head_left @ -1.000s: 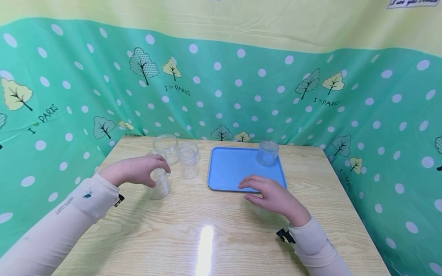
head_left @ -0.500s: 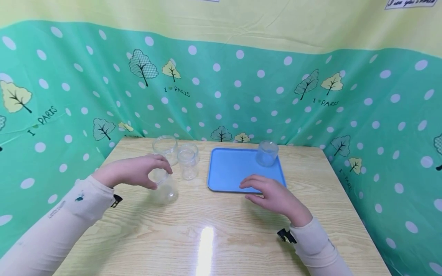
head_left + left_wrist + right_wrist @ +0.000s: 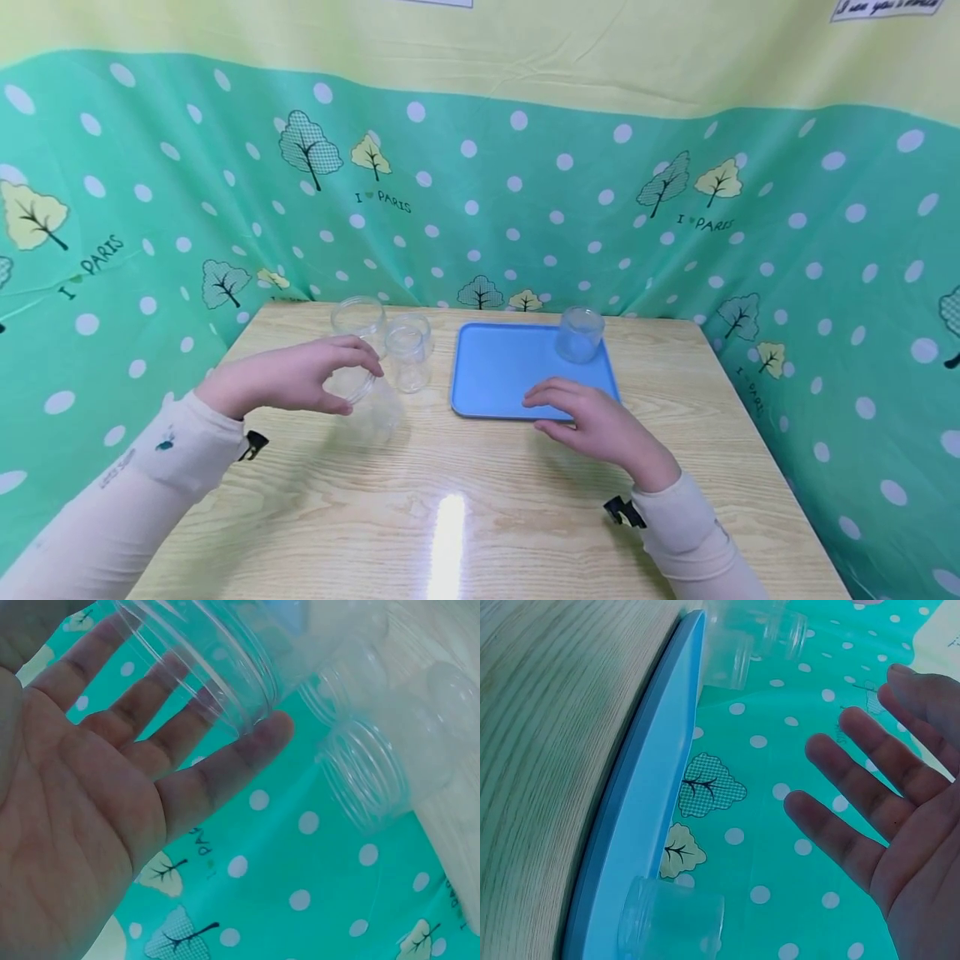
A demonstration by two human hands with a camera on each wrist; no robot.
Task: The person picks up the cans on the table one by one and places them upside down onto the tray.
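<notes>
By its mouth, my left hand (image 3: pixel 300 377) grips a clear plastic jar (image 3: pixel 378 410) between thumb and fingers. That jar is tilted, and it looks lifted off the table. In the left wrist view its threaded rim (image 3: pixel 244 667) lies against the fingers. Past the hand stand a wide clear jar (image 3: pixel 358 313), a narrow jar (image 3: pixel 409 367) and another jar (image 3: pixel 423 323) partly behind it. My right hand (image 3: pixel 596 427) hovers at the near edge of the blue tray (image 3: pixel 502 375), fingers loosely bent around nothing. A clear jar (image 3: pixel 580 335) stands in the tray's far right corner.
The wooden table (image 3: pixel 525 517) carries the tray at its back middle and the jar group at its back left. A green and yellow patterned cloth (image 3: pixel 517 208) hangs close behind the table and along both sides.
My left hand has moved slightly right with the jar, which has gone from about upright to tilted, its base swinging right. The right hand has hardly moved.
</notes>
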